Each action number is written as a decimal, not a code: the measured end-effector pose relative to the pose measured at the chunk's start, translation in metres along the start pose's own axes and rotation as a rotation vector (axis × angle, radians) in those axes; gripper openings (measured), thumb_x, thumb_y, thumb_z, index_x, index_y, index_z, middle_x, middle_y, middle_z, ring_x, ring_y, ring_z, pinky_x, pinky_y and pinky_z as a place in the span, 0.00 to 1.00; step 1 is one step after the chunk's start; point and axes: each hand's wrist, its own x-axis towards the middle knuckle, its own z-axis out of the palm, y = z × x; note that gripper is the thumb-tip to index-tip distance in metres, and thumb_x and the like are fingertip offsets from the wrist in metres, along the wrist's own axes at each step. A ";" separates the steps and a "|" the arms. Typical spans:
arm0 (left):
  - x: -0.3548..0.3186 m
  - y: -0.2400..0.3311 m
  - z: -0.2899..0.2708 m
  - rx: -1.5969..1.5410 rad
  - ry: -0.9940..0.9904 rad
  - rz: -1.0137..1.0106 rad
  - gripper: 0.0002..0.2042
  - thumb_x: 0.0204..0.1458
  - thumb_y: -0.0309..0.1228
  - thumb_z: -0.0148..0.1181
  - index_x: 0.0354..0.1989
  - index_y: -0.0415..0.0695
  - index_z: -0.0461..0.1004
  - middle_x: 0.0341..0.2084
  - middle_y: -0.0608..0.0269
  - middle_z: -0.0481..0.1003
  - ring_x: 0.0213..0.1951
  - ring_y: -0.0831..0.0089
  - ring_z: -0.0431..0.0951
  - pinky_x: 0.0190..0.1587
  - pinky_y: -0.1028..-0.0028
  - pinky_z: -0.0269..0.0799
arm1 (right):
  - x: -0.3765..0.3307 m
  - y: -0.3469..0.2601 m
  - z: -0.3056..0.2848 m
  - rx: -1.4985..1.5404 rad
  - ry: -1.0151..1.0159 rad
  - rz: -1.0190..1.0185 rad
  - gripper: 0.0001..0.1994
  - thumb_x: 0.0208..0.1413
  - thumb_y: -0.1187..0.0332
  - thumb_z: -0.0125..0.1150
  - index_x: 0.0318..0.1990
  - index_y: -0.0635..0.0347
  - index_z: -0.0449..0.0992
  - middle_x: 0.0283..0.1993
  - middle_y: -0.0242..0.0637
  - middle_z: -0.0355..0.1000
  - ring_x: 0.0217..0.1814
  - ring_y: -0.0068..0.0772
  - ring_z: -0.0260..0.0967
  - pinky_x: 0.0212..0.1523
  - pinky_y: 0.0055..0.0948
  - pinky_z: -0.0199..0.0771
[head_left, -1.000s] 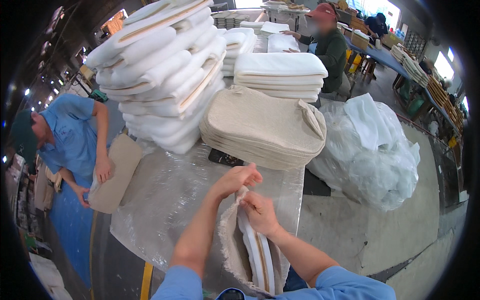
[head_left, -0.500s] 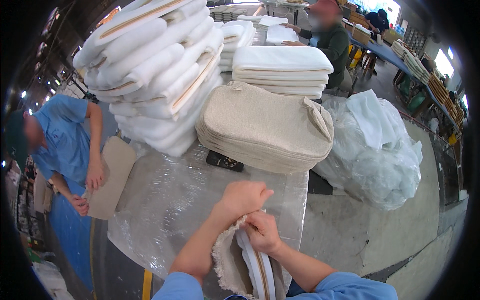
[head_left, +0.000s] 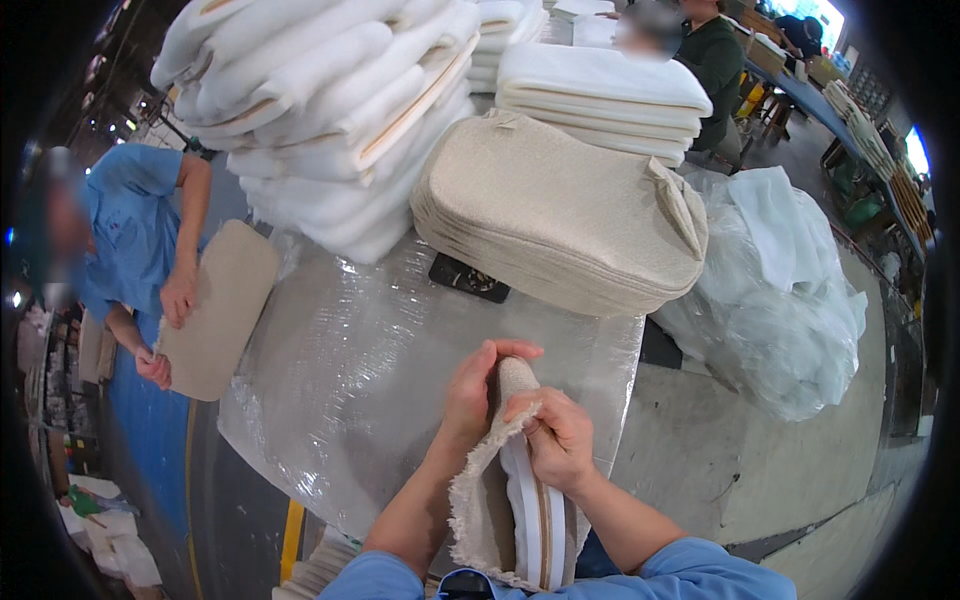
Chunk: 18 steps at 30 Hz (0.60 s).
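A beige fabric cover (head_left: 472,515) with a frayed rim stands on edge close to my body. Inside it sits a white padded cushion insert (head_left: 522,492) with a brown strip along its edge. Around the closed far end of the cover my left hand (head_left: 468,398) is cupped, its fingers stretched across the tip and pressed to the cloth. My right hand (head_left: 558,440) pinches the frayed rim beside the insert, fingers curled in. Beyond both hands, a stack of beige covered cushions (head_left: 560,210) rests on the plastic-wrapped table (head_left: 370,380).
Tall white padded inserts (head_left: 330,110) rise at the far left, with flatter folded white ones (head_left: 600,85) behind the beige stack. A clear plastic bag (head_left: 780,300) bulges at the right. At left a co-worker (head_left: 140,240) handles a beige cover (head_left: 222,310). A black object (head_left: 468,278) lies on the table.
My left hand has gone from a fist above the cover to cupping its far end with fingers extended. My right hand stays on the rim, slightly farther right. The view has shifted.
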 end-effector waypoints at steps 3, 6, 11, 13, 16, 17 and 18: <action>0.004 -0.003 -0.008 -0.112 -0.044 -0.056 0.26 0.73 0.47 0.38 0.51 0.37 0.78 0.50 0.53 0.80 0.51 0.68 0.76 0.57 0.67 0.69 | 0.001 0.000 -0.001 0.017 -0.016 0.004 0.09 0.57 0.84 0.53 0.36 0.61 0.80 0.40 0.39 0.80 0.40 0.38 0.77 0.46 0.32 0.74; 0.021 -0.001 -0.017 -0.063 -0.171 -0.058 0.26 0.73 0.46 0.38 0.51 0.37 0.78 0.49 0.55 0.80 0.50 0.70 0.76 0.56 0.68 0.70 | 0.003 0.000 -0.001 0.023 -0.026 0.005 0.09 0.57 0.84 0.54 0.36 0.61 0.80 0.39 0.39 0.80 0.40 0.38 0.77 0.46 0.33 0.74; 0.075 0.054 0.013 0.744 -0.547 0.072 0.24 0.71 0.46 0.42 0.51 0.39 0.79 0.48 0.51 0.81 0.50 0.61 0.79 0.53 0.63 0.72 | 0.003 0.007 0.006 0.026 -0.029 -0.001 0.04 0.58 0.78 0.61 0.37 0.61 0.81 0.39 0.39 0.80 0.41 0.43 0.78 0.46 0.36 0.75; 0.075 0.058 0.034 1.116 -0.555 0.101 0.24 0.71 0.46 0.42 0.50 0.39 0.79 0.47 0.49 0.81 0.49 0.53 0.80 0.52 0.59 0.74 | 0.006 0.010 0.009 -0.014 -0.059 -0.004 0.04 0.58 0.78 0.62 0.38 0.61 0.81 0.38 0.40 0.80 0.41 0.44 0.77 0.45 0.36 0.76; 0.074 0.055 0.045 1.562 -0.598 -0.064 0.21 0.68 0.45 0.45 0.48 0.42 0.80 0.44 0.48 0.81 0.47 0.48 0.79 0.49 0.55 0.74 | 0.006 0.010 0.012 0.015 -0.034 0.007 0.03 0.59 0.77 0.63 0.39 0.61 0.80 0.38 0.40 0.80 0.41 0.44 0.77 0.44 0.37 0.76; 0.071 0.049 0.043 1.509 -0.525 0.056 0.21 0.67 0.45 0.45 0.38 0.41 0.79 0.38 0.48 0.82 0.43 0.44 0.81 0.48 0.50 0.74 | 0.006 0.010 0.011 0.006 -0.029 0.003 0.03 0.58 0.75 0.65 0.39 0.61 0.80 0.37 0.40 0.79 0.40 0.44 0.77 0.43 0.37 0.76; 0.068 0.046 0.041 1.531 -0.513 0.071 0.20 0.67 0.45 0.46 0.38 0.42 0.79 0.37 0.48 0.82 0.42 0.45 0.81 0.47 0.50 0.75 | 0.004 0.010 0.012 0.003 -0.032 0.019 0.03 0.58 0.75 0.65 0.39 0.61 0.81 0.37 0.40 0.79 0.40 0.44 0.77 0.43 0.37 0.76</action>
